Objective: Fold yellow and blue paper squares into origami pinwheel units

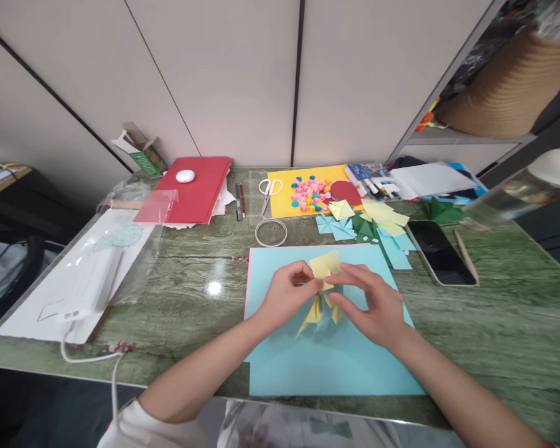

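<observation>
Pinched from both sides, fingertips pressed together at its middle: a yellow folded paper point(325, 265), left hand point(285, 297) on one side, right hand point(374, 306) on the other. Long axis running away from the body, square flap pointing toward the wall, narrow tips (partly hidden by the fingers) fanning down toward the chest. Held low over a light blue sheet point(326, 364) on the green table point(504, 323). Farther out, a ring of tape point(270, 232), scissors point(269, 188), a red folder point(193, 186). Off to the right, a phone point(441, 254), with more folded papers point(382, 227) just beside it.

Green marble table point(518, 323) bears blue sheet point(326, 364), phone point(441, 252).
</observation>
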`<action>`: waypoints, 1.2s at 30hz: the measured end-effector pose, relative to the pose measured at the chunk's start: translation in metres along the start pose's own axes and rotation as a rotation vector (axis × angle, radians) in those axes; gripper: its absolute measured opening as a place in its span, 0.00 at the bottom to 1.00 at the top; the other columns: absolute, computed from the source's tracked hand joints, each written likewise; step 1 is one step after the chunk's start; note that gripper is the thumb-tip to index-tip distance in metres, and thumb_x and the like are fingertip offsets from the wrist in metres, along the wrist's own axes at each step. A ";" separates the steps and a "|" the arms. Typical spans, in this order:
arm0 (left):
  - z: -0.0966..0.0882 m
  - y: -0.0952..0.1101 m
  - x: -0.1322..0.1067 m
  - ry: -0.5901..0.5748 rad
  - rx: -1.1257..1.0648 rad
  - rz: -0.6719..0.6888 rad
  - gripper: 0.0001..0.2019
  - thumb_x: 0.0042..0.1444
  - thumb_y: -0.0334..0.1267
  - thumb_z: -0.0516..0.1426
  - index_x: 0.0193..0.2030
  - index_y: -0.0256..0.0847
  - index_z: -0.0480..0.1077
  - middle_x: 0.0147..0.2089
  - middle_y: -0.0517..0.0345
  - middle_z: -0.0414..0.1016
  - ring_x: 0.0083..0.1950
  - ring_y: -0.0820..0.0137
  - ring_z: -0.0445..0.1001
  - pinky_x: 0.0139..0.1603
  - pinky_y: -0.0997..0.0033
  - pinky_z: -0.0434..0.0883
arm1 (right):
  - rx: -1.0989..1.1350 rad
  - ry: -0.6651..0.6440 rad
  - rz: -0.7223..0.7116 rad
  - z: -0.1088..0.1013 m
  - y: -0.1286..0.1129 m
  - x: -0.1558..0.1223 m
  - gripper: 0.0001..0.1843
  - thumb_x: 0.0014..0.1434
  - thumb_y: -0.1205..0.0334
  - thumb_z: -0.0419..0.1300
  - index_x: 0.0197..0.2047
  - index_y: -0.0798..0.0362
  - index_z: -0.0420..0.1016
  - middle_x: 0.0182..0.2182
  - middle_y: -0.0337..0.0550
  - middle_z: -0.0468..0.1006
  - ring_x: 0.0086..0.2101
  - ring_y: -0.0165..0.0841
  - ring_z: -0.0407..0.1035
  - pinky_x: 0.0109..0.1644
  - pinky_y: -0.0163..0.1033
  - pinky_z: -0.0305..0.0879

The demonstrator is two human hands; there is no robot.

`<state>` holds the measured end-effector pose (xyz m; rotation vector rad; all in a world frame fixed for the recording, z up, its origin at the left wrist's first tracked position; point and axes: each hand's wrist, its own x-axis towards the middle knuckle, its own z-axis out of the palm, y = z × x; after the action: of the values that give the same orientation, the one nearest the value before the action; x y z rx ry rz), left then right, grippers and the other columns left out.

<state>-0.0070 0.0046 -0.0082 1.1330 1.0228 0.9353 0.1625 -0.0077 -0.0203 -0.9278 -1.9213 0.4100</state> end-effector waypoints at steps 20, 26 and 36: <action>0.001 0.000 0.002 0.060 -0.174 -0.073 0.13 0.42 0.34 0.62 0.34 0.38 0.63 0.31 0.60 0.73 0.32 0.73 0.72 0.34 0.72 0.70 | -0.011 0.045 0.310 -0.001 -0.003 0.009 0.15 0.51 0.60 0.62 0.44 0.41 0.71 0.39 0.43 0.65 0.43 0.37 0.64 0.46 0.45 0.65; -0.001 -0.003 0.005 0.185 -0.139 0.019 0.13 0.44 0.34 0.61 0.37 0.38 0.65 0.37 0.57 0.72 0.36 0.71 0.73 0.37 0.70 0.73 | 0.246 -0.116 0.439 -0.005 -0.008 0.008 0.12 0.56 0.57 0.57 0.44 0.38 0.74 0.61 0.37 0.53 0.61 0.43 0.46 0.62 0.54 0.47; -0.002 -0.007 0.003 0.159 -0.099 0.072 0.15 0.47 0.36 0.60 0.42 0.39 0.66 0.40 0.55 0.71 0.40 0.69 0.72 0.40 0.68 0.73 | 0.341 -0.150 0.547 0.001 -0.003 0.004 0.13 0.56 0.56 0.57 0.44 0.38 0.75 0.65 0.30 0.46 0.63 0.43 0.42 0.63 0.55 0.46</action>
<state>-0.0073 0.0069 -0.0153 1.0309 1.0567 1.1363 0.1588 -0.0060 -0.0166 -1.2066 -1.6313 1.1169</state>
